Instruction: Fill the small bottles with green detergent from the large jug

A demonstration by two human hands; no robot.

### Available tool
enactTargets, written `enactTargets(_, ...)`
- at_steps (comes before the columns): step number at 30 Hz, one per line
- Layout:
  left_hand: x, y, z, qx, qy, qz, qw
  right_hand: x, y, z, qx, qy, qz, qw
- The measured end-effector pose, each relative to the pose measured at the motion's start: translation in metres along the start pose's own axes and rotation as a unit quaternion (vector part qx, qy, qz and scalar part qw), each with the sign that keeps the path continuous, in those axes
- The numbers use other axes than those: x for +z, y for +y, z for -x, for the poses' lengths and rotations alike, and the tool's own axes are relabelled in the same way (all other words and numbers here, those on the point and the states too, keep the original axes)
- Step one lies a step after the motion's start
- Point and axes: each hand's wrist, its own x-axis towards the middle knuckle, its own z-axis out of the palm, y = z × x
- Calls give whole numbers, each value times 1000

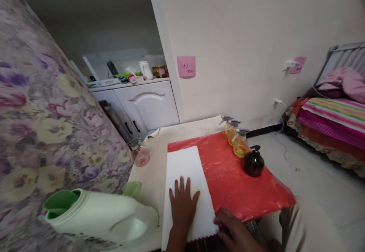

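Observation:
My left hand (183,202) lies flat with fingers spread on a long white panel (182,164), whose right edge is finely scalloped or toothed. Beneath the panel, a shiny red plastic sheet (228,179) covers the right part of the table. My right hand (230,227) is at the panel's lower right corner, fingers curled round a small dark reddish thing that I cannot make out. A dark pump bottle (253,162) stands on the red sheet, with yellowish spray bottles (240,145) lined up behind it.
At the left, a large pale green jug (105,217) lies on its side near a green cap (132,189). A pinkish spray bottle (140,154) stands by the floral curtain (54,130). The cream table (151,168) meets the wall; a bed (330,119) is at the right.

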Motion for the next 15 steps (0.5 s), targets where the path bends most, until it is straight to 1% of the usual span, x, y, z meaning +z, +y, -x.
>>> enactTargets(3, 0, 0, 3, -1, 13, 9, 1000, 2, -1, 0, -15, 7, -2, 1000)
enactTargets(6, 0, 0, 6, -6, 25, 19, 999, 8, -1, -2, -24, 4, -2, 1000)
enactTargets(11, -1, 1, 11, -17, 43, 33, 998, 21, 4, -7, -2, -3, 6, 1000)
enactTargets(15, -2, 2, 14, -15, 53, 33, 998, 23, 7, -15, 5, -16, -6, 1000)
